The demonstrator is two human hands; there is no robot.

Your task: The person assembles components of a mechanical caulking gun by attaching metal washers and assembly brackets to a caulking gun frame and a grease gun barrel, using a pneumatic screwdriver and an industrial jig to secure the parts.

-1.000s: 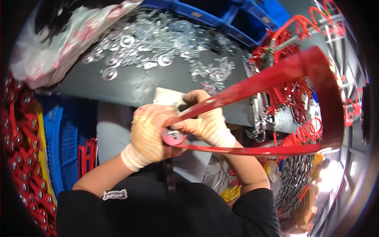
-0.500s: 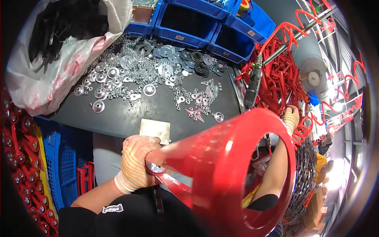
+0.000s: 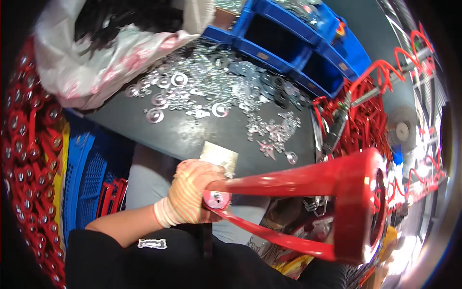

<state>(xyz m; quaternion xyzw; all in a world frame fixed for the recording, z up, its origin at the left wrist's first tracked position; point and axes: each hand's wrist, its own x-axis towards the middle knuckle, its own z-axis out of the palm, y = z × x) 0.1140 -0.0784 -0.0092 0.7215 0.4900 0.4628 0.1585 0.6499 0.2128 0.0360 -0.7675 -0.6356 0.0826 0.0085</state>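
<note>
My left hand (image 3: 191,192), in a striped knitted glove, is closed around the narrow end of a red painted metal frame (image 3: 351,212). Two long arms run from that end to a broad ring at the right. A round hub with a dark centre (image 3: 216,198) shows at the narrow end, beside my fingers. The frame is held off the table, pointing right. A small pale block (image 3: 219,156) lies at the table edge just beyond my glove. My right hand is out of sight, and the frame covers the area where that arm would reach.
Loose washers, nuts and small metal plates (image 3: 211,77) cover the dark table's (image 3: 178,135) far part. A white sack (image 3: 110,62) of black pieces stands at far left, blue bins (image 3: 274,38) at the back. Red parts (image 3: 370,115) are heaped right, near a hanging tool (image 3: 337,127).
The view has turned, shifting the scene. The red frame has swung so its side and both arms show, its ring farther right. My right hand, earlier by the red heap, has dropped from sight.
</note>
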